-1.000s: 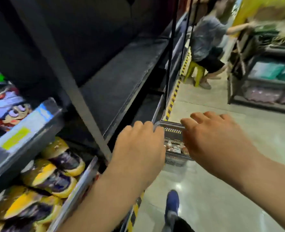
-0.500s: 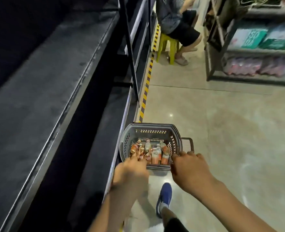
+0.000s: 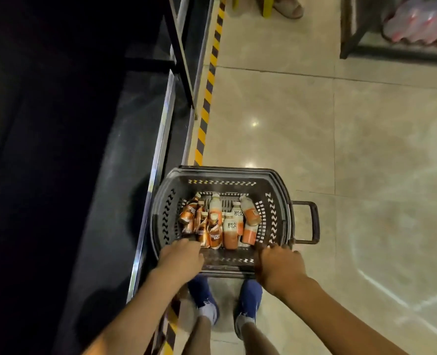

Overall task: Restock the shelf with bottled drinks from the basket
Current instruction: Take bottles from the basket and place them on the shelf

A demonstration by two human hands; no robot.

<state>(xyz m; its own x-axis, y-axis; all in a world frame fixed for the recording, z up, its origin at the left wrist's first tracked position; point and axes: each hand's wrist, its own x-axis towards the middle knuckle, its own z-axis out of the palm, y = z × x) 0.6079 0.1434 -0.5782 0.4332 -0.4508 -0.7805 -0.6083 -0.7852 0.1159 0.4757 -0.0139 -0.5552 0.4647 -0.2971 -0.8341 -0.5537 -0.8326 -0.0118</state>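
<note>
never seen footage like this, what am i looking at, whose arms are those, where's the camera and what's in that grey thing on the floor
There is no machine here. A person wears a wide-angle camera on the head, so this single picture looks down at their own arms and blue shoes. The grey thing is a plastic shopping basket standing on the tiled floor, beside a dark shelf on the left. In it lie small bottled drinks with orange and white labels. The left hand reaches over the near rim toward the bottles; whether it grips one is hidden. The right hand holds the rim at the near right corner.
</note>
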